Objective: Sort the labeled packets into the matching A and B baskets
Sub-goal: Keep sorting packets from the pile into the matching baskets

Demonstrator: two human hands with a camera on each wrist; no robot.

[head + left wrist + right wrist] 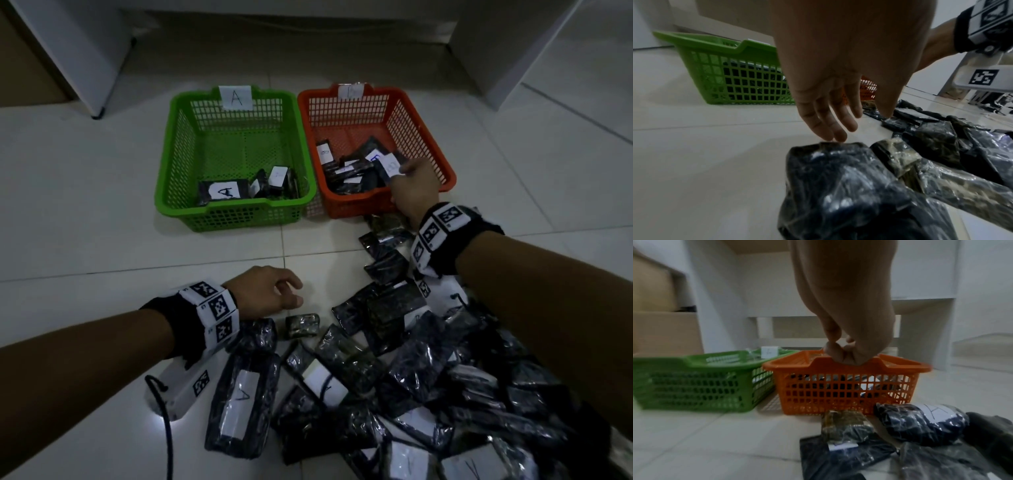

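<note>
Many soft, crinkly packets heap at 5 o'clock; right hand pinches a B packet over the orange basket. Left hand hangs slack-fingered, empty. Right wrist: fingers curl; grip slippery film at edges

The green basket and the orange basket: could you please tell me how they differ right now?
The green basket is tagged A; the orange basket has a tag too washed out to read. Green holds a few packets, orange a fuller heap. The right hand reaches over the orange one; no hand is at the green. Both are mesh baskets of the same shape, side by side.
</note>
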